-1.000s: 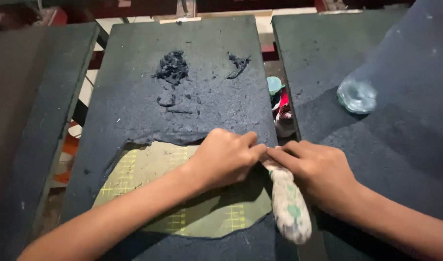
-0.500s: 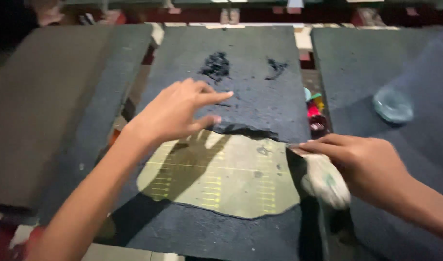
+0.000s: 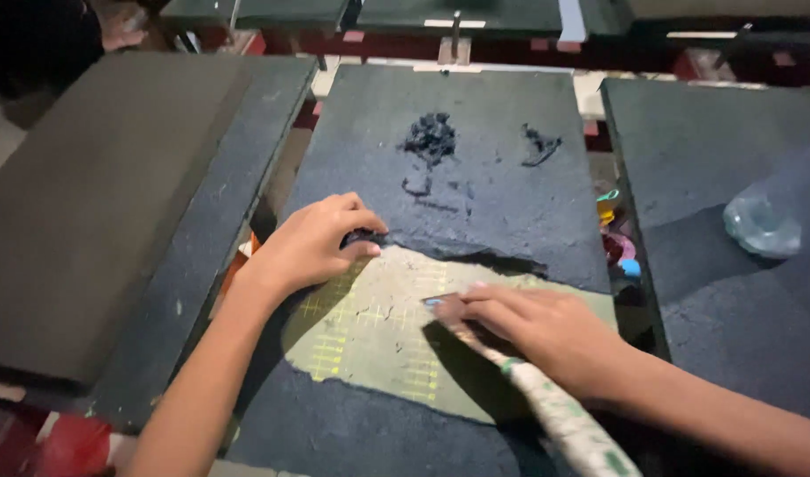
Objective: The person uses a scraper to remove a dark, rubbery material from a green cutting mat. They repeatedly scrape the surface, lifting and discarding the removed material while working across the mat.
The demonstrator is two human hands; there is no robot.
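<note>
Dark grey, crumbly coating covers most of the middle board (image 3: 511, 212), and I see a bare patch (image 3: 378, 331) scraped open near its front edge, pale olive with faint yellow grid lines. My left hand (image 3: 312, 243) sits at the left rim of that patch, fingers curled in and pinching the torn edge of the coating (image 3: 363, 237) between thumb and forefinger. My right hand (image 3: 546, 327) lies over the right part of the patch, closed around a scraper (image 3: 462, 320); the index finger runs flat along the top of its blade, whose tip rests on the bare surface near the patch's middle. The scraper's handle (image 3: 568, 420), wrapped in whitish cloth or tape with green flecks, sticks out behind my palm toward the front right corner of the board.

Toward the far edge of the same board I see a small heap of black scrapings (image 3: 431, 137), and a thinner curl of scrapings (image 3: 539, 146) to its right, both well apart from my hands. In the gap at the board's right edge lie a few small coloured bits (image 3: 619, 243), red, yellow and blue; I cannot tell what they are. On the right board (image 3: 688, 141) rests a clear plastic bottle (image 3: 763, 221), lying down. The left board (image 3: 113, 194) is dark and smooth.
</note>
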